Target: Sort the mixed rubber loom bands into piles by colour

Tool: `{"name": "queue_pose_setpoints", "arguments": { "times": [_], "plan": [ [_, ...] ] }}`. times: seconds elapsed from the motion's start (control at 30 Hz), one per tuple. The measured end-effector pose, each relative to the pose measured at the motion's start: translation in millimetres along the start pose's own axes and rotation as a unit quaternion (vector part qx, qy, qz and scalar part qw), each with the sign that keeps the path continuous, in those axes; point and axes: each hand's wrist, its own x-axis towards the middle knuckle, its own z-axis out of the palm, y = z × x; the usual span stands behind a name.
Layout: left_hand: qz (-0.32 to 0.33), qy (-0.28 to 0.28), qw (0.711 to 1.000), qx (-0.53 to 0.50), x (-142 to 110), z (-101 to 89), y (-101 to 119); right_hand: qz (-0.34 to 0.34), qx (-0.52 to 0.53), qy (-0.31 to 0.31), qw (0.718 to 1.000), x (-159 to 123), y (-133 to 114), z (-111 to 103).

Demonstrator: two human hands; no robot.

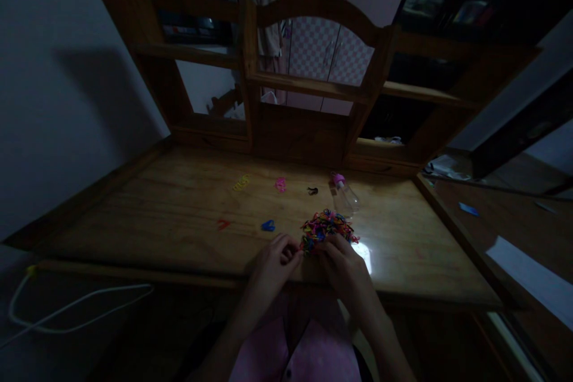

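A heap of small rubber bands in many colours (327,224) lies near the front edge of the wooden desk. At its left side my left hand (280,255) is closed, thumb and forefinger pinched on what looks like a reddish rubber band (301,248). My right hand (344,258) rests against the heap's front, fingers closed together; what they hold is hidden. Beyond the hands lie small separate groups of bands: yellow (241,182), pink (280,184), black (312,191), red (222,224) and blue (268,225).
Just behind the heap, a clear bottle with a pink cap (347,197) lies on the desk (179,209). A wooden shelf unit (304,131) rises along the far edge. To the right, a sheet of white paper (532,274) lies on a lower brown surface.
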Motion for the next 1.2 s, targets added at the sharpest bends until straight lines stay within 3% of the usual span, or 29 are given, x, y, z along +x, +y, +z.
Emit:
{"name": "queue_pose_setpoints", "arguments": {
  "times": [0.2,0.33,0.5,0.67,0.8,0.93,1.07,1.2],
  "plan": [
    [-0.045,-0.061,0.992,-0.097,-2,-9.2,7,0.027,0.064,0.032,0.997,-1,1,-5],
    [-0.083,-0.069,0.981,-0.159,-1,-15.0,11,0.035,0.123,0.056,0.990,-1,-10,-10],
    [-0.098,-0.097,0.967,-0.213,1,-18.6,10,0.011,0.167,0.039,0.985,0,-28,0],
    [-0.093,-0.089,0.967,-0.221,0,-20.0,8,0.011,0.163,0.041,0.986,1,-33,5],
    [-0.090,-0.075,0.975,-0.189,-1,-19.9,7,0.037,0.123,0.093,0.987,0,-12,-14],
    [-0.086,-0.082,0.977,-0.179,0,-20.3,6,0.094,0.027,0.161,0.982,-7,36,-36],
    [-0.085,-0.091,0.978,-0.170,1,-21.7,8,0.092,0.012,0.121,0.988,-15,75,-39],
    [-0.095,-0.093,0.977,-0.165,0,-23.1,11,0.090,0.019,0.095,0.991,-18,85,-29]
  ]
}}
